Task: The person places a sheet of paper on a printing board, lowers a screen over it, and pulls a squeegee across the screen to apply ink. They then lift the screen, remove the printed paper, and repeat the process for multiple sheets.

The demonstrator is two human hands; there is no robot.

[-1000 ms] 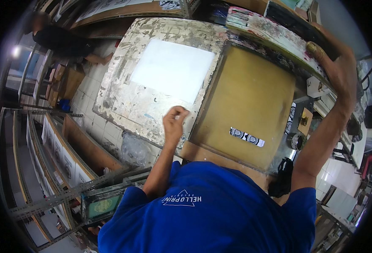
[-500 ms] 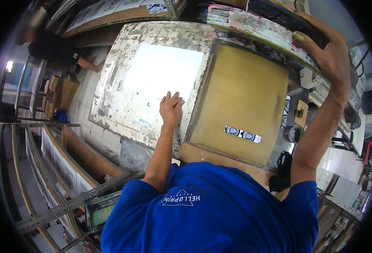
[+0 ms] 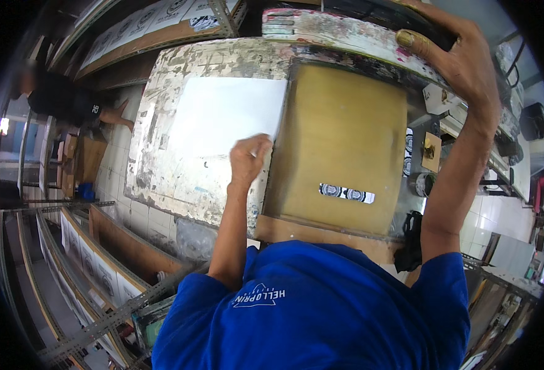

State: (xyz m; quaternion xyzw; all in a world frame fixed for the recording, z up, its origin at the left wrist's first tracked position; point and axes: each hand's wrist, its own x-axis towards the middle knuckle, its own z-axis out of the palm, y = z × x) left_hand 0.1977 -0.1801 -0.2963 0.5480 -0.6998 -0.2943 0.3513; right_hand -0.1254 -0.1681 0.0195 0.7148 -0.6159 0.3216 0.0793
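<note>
My left hand [image 3: 251, 161] is at the near right corner of a white sheet [image 3: 229, 111], which lies on a paint-stained white board [image 3: 155, 148]. Its fingers are curled together at the sheet's right edge, and what they pinch, if anything, is hidden. A yellowish, glossy flat panel [image 3: 346, 123] adjoins the board on the right, with a black-and-white printed strip [image 3: 346, 193] on its near part. Raised at the top right, my right hand [image 3: 463, 65] has its stained thumb apart from the fingers, around a dark long thing [image 3: 423, 28] cut off by the picture's edge.
A paint-stained white beam [image 3: 340, 38] runs along the far side. Metal racks with boards [image 3: 93, 253] stand at the near left, and another person in black [image 3: 62, 102] is at the far left. An open can [image 3: 421, 184] and a black cloth [image 3: 411, 240] are right of the panel.
My left hand's fingers have gone from spread on the sheet to curled together at its right edge. The whole view has shifted a little; my right hand keeps its hold.
</note>
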